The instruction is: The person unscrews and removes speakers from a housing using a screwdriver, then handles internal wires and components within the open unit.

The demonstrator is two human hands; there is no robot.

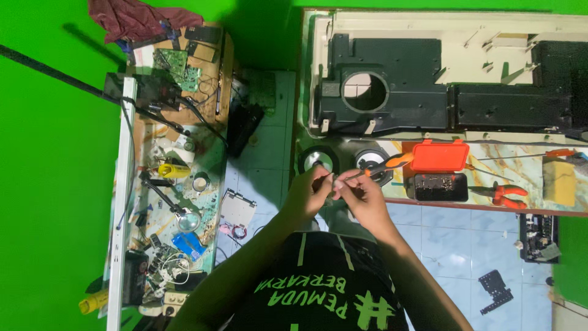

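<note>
Presently, head view: both hands meet at frame centre.
Left hand (309,191): pinched narrowly on a small part (331,186), too small to identify.
Right hand (361,193): closed around an orange-handled screwdriver (392,163), tip at the part.
Done: large cream housing (380,24), upper right, lies opened.
Left: judged mid-job; the part is not yet set down.
Nearby: orange case (438,155), two round speakers (318,160).
</note>
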